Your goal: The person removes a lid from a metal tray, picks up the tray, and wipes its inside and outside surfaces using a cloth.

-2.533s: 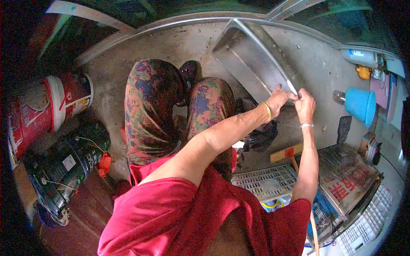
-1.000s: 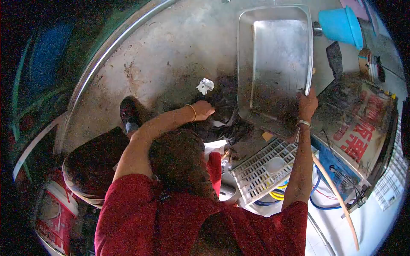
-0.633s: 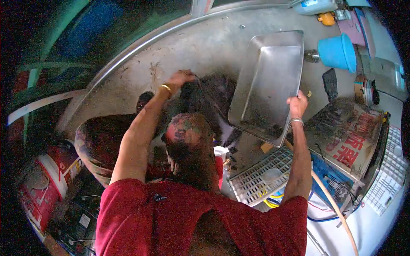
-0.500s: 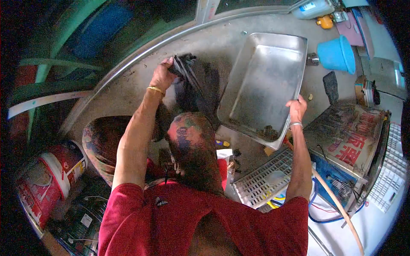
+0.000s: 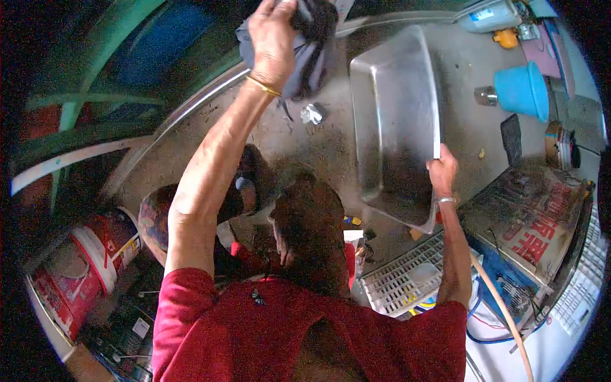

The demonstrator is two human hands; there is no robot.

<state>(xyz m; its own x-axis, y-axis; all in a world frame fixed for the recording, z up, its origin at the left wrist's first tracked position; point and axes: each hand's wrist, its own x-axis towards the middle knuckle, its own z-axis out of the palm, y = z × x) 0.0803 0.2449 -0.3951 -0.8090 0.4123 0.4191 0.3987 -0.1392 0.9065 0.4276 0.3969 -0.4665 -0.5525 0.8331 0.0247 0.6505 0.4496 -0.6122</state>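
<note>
My left hand (image 5: pixel 272 44) is closed on a dark cloth-like bundle (image 5: pixel 312 54), held up near the top edge of the view. The bundle hangs beside and below the fingers, partly blurred. My right hand (image 5: pixel 443 170) grips the near right rim of a rectangular metal basin (image 5: pixel 404 121). That basin is tilted, its hollow facing left and toward me, with dark grime near its lower end. A crumpled whitish piece (image 5: pixel 312 114) lies on the floor under the bundle, left of the basin.
A light blue bucket (image 5: pixel 522 91) lies on its side at the right. Nearer are a white plastic grate (image 5: pixel 404 274), a wooden stick (image 5: pixel 506 312) and a box with red lettering (image 5: pixel 528 223). Red and white buckets (image 5: pixel 95 254) stand at the left. A metal frame edge (image 5: pixel 203 99) borders the floor.
My left hand has lifted the dark bundle off the floor, up and away from me, uncovering the crumpled piece. The basin, still in my right hand, has tipped more steeply.
</note>
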